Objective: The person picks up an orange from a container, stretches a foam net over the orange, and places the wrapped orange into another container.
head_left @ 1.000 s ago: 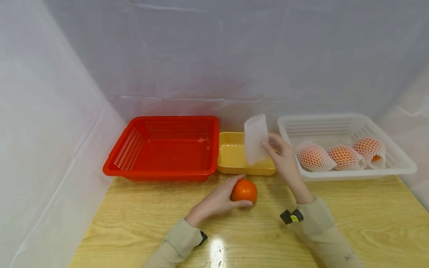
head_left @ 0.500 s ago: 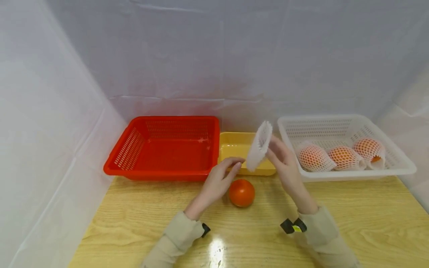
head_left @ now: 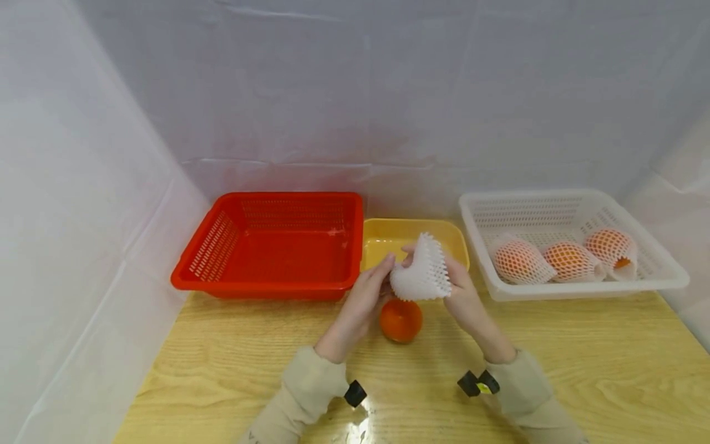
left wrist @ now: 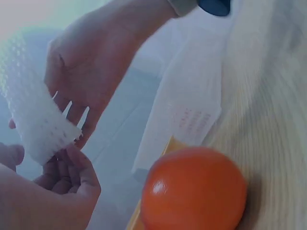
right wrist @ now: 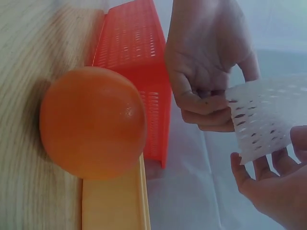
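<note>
A white foam fruit net (head_left: 420,274) is held up between both hands, its toothed rim spread wide. My left hand (head_left: 363,302) pinches the net's left edge with curled fingers, as the right wrist view shows. On the other side my right hand (head_left: 466,302) holds the net between thumb and fingers. Just below the hands a smooth, round orange-red fruit (head_left: 401,320) rests on the table, touched by neither hand. That fruit (left wrist: 194,189) looks large in the left wrist view. Part of the left hand's fingers is hidden behind the net in the head view.
A red basket (head_left: 266,287) stands at the left. Behind the hands is a shallow yellow tray (head_left: 455,237). The white basket (head_left: 588,290) at the right holds 3 netted fruits (head_left: 574,259). White sheeting (head_left: 355,92) encloses the wooden table (head_left: 222,370).
My left hand let go of the fruit and rose to the foam net. The right hand brought the net down towards me, and its rim is now spread between both hands.
</note>
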`<control>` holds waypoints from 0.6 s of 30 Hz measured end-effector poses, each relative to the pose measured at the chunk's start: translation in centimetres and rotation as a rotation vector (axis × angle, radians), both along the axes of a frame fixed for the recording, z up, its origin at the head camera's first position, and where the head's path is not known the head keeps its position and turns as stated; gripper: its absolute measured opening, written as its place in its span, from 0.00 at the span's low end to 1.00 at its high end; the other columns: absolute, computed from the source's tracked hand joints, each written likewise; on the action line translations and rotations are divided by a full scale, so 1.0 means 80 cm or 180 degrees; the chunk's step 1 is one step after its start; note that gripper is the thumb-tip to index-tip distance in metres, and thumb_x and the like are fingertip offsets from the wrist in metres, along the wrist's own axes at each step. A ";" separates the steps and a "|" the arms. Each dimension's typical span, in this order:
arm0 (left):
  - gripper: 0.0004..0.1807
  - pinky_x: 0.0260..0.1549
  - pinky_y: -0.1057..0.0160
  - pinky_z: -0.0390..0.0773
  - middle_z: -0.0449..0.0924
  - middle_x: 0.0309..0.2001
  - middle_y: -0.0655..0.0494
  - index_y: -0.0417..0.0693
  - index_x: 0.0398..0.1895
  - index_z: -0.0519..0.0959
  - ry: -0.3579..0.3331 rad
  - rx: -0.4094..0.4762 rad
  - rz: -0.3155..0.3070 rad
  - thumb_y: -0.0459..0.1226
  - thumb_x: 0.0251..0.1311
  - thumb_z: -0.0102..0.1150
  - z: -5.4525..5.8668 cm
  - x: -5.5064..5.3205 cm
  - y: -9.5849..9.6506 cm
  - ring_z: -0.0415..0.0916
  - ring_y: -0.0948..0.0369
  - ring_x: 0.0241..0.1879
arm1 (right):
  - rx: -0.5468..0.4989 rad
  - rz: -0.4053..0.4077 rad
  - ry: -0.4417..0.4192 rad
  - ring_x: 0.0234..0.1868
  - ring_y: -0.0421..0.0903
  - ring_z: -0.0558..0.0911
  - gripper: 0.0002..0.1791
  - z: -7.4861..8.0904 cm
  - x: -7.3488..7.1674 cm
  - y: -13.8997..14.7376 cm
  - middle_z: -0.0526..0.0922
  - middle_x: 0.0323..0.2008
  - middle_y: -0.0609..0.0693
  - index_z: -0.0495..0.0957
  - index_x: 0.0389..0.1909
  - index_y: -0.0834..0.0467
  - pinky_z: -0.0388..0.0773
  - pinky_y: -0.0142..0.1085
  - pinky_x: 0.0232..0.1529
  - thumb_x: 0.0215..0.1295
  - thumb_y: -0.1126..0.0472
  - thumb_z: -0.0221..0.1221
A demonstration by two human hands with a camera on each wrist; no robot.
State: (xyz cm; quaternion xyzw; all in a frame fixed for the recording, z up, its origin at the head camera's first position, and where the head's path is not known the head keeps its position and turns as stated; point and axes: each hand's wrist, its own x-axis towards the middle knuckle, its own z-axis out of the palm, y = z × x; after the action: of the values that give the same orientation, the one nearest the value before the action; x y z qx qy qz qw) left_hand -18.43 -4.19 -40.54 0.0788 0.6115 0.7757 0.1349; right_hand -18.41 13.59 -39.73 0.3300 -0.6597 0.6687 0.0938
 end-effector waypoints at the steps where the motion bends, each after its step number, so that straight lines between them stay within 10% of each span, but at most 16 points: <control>1: 0.28 0.52 0.63 0.78 0.80 0.51 0.52 0.32 0.62 0.75 -0.0138 0.0162 -0.0049 0.49 0.78 0.47 -0.002 0.000 0.000 0.76 0.62 0.47 | 0.0044 -0.0026 -0.0053 0.53 0.41 0.79 0.26 0.000 0.001 0.000 0.83 0.47 0.43 0.71 0.61 0.74 0.75 0.31 0.56 0.61 0.80 0.47; 12: 0.23 0.44 0.71 0.79 0.79 0.49 0.56 0.32 0.70 0.66 -0.0543 0.0983 -0.0429 0.39 0.81 0.42 -0.011 0.001 -0.003 0.77 0.64 0.44 | 0.0438 -0.0695 -0.0643 0.60 0.32 0.72 0.19 -0.008 0.005 -0.004 0.75 0.63 0.67 0.71 0.63 0.72 0.70 0.26 0.59 0.74 0.72 0.49; 18: 0.23 0.42 0.71 0.81 0.82 0.48 0.55 0.41 0.66 0.70 -0.0702 0.1278 -0.0614 0.46 0.81 0.41 -0.011 0.000 -0.004 0.81 0.64 0.43 | 0.0436 -0.0497 -0.1033 0.60 0.31 0.73 0.22 -0.007 0.012 -0.003 0.71 0.67 0.68 0.66 0.69 0.71 0.71 0.27 0.58 0.79 0.67 0.47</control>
State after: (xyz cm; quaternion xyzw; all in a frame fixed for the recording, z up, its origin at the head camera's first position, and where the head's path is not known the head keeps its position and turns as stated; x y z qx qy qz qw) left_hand -18.39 -4.52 -41.39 0.0770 0.4163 0.8691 0.2559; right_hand -17.43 13.34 -40.31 0.1713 -0.7337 0.6573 0.0151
